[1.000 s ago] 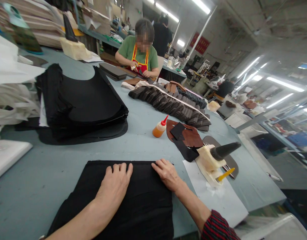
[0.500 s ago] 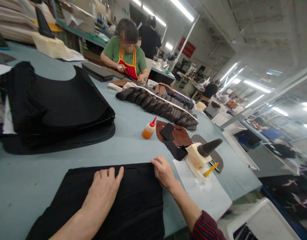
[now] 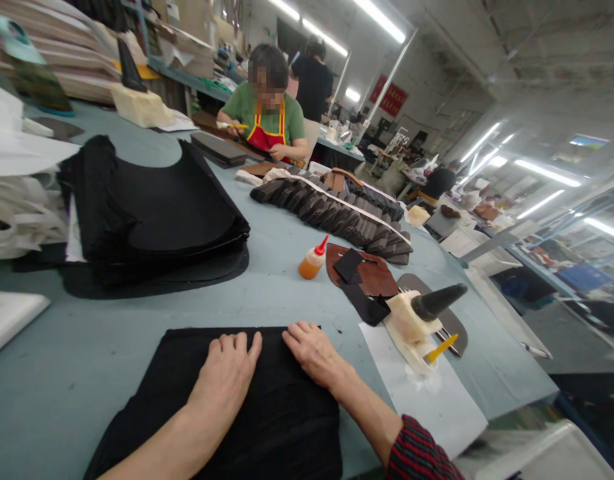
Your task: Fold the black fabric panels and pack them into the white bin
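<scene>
A black cloth piece (image 3: 271,413) lies on the light blue table in front of me, its far edge running nearly straight across. My left hand (image 3: 231,367) rests on it with the palm down, fingertips near that far edge and thumb pointing away from me. To its right, my right hand (image 3: 311,353) also lies on the cloth by the far edge, a little in from the right corner. The fingers of both hands are stretched out, and a small gap separates the hands. Beyond them stands a small glue bottle (image 3: 311,261) with a red nozzle.
A thick stack of black pieces (image 3: 157,207) sits at left. On the right are brown leather pieces (image 3: 379,273), a cream block (image 3: 404,310) with a black cone, a yellow-handled tool (image 3: 443,348) and white paper (image 3: 437,407). A co-worker (image 3: 267,113) sits across, behind rowed grey pieces (image 3: 331,210).
My right hand has moved left from the cloth's far right corner onto its far edge, closer to my left hand. The view has shifted left. The co-worker's yellow-handled tool is now raised.
</scene>
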The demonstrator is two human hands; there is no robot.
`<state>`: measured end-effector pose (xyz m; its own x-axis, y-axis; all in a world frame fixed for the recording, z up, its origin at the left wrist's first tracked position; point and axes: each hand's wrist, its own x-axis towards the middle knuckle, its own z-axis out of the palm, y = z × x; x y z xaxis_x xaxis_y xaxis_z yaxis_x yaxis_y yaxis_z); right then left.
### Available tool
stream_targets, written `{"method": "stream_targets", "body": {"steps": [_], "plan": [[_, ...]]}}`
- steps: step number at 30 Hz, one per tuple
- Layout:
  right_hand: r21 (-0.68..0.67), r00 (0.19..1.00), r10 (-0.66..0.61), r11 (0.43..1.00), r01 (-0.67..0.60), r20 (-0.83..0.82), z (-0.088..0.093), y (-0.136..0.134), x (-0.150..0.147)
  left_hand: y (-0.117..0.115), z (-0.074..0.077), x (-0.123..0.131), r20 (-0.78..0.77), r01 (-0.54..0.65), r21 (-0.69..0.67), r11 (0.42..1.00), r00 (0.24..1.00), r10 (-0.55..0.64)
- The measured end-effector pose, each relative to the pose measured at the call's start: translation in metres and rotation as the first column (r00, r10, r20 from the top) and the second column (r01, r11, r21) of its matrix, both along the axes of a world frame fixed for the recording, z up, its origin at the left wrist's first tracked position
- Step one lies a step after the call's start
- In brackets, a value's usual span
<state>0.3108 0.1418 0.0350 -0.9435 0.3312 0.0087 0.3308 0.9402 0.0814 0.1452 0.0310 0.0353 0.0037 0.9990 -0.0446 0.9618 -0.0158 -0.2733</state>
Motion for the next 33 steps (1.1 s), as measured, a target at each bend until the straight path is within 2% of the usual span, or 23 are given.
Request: {"method": "stream_targets", "body": {"steps": [6, 12, 15, 19, 24, 27, 33], "plan": [[0.028, 1.0, -0.026, 0.999, 0.026, 0.002, -0.003, -0.004, -0.005, 0.004, 0.005, 0.005, 0.038, -0.025, -0.055, 0.998, 0.999, 0.027], [0.038, 0.996, -0.084, 0.996, 0.084, -0.023, -0.008, 0.0, 0.012, -0.009, 0.004, -0.028, 0.058, -0.062, -0.024, 0.998, 0.996, 0.064], [0.022, 0.986, -0.15, 0.988, 0.152, -0.07, -0.013, 0.001, 0.017, -0.003, 0.011, -0.046, 0.172, -0.079, -0.051, 0.996, 0.981, 0.087], [-0.057, 0.959, -0.233, 0.972, 0.226, -0.165, -0.015, 0.004, 0.018, 0.014, 0.019, -0.066, 0.36, -0.09, -0.12, 0.989, 0.924, 0.128], [-0.18, 0.937, -0.254, 0.96, 0.215, -0.24, -0.014, 0.004, 0.006, 0.024, 0.017, -0.073, 0.526, -0.028, -0.195, 0.98, 0.841, 0.129], [-0.266, 0.933, -0.234, 0.951, 0.16, -0.274, -0.013, 0.001, -0.01, 0.023, 0.015, -0.065, 0.601, -0.018, -0.146, 0.989, 0.793, 0.103], [-0.352, 0.935, -0.2, 0.932, 0.089, -0.292, -0.01, 0.0, -0.025, 0.012, 0.018, -0.059, 0.636, -0.025, -0.015, 1.0, 0.771, 0.029]]}}
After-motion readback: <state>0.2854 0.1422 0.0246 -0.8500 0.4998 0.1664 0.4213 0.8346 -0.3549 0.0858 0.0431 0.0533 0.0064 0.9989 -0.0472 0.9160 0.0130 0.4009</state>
